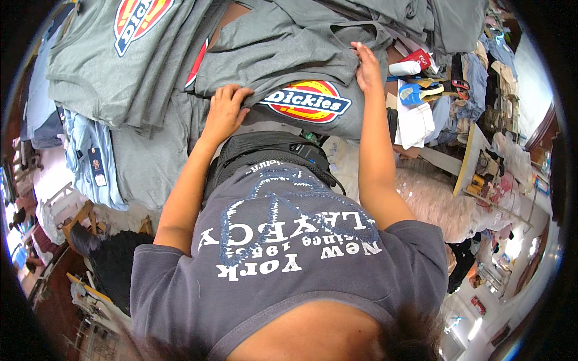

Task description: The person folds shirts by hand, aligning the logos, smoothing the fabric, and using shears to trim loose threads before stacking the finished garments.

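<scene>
A grey T-shirt (289,51) lies bunched and partly folded across the work surface in front of me. Its near layer bears a red, yellow and blue printed emblem (308,101). My left hand (226,114) is closed on the near left edge of the fabric, fingers bent over it. Beside the neck or sleeve opening at the right, my right hand (368,69) rests against the cloth with its fingers stretched out. A red and white piece of another print shows under the shirt at the left.
Stacked grey shirts (108,78) hang over the left edge, above a light blue garment (91,159) with a tag. More grey garments (460,24) lie at the far right. Near my right forearm are a blue and white tool (414,94), a white roll (404,68) and white papers (415,125).
</scene>
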